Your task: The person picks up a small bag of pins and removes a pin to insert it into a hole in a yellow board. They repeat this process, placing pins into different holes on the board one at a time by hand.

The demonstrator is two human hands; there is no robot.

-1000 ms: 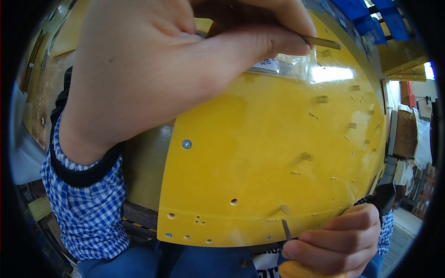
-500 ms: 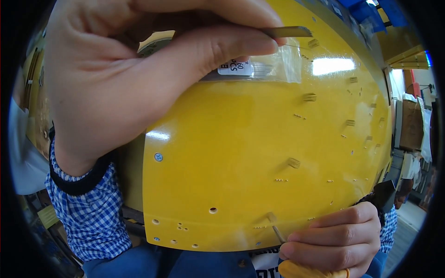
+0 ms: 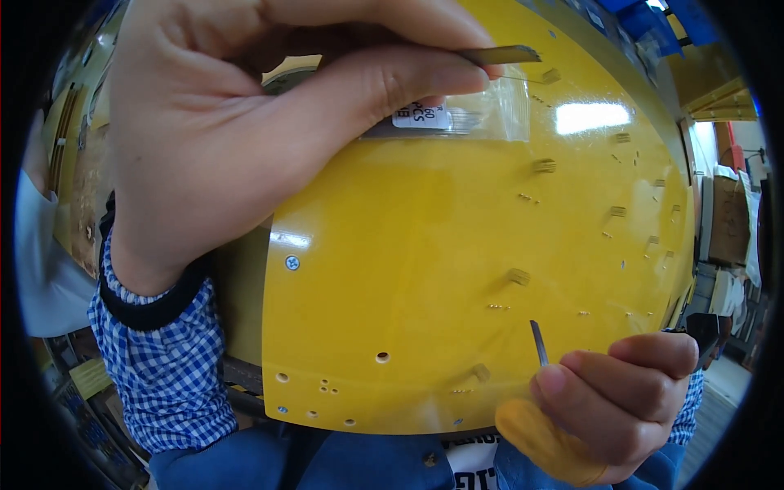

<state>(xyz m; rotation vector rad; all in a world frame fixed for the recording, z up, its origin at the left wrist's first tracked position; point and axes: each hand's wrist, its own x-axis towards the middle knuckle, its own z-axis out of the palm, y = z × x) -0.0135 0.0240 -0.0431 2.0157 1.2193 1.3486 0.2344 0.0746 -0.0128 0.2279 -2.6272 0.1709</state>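
A slim dark strip (image 3: 539, 344) sticks up, clamped in the fingers of the right hand (image 3: 625, 396), and a flat brownish strip (image 3: 510, 55) juts rightward from the pinched thumb and finger of the left hand (image 3: 237, 135). Both inner ends are hidden in the grips. Yellow board (image 3: 392, 253) lies open between the two hands' fingers, its near edge passing close to the right ones.

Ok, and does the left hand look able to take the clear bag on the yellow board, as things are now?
Probably yes: nothing visible lies on the clear bag, and the left hand appears to be above it. However, that hand pinches a thin strip.
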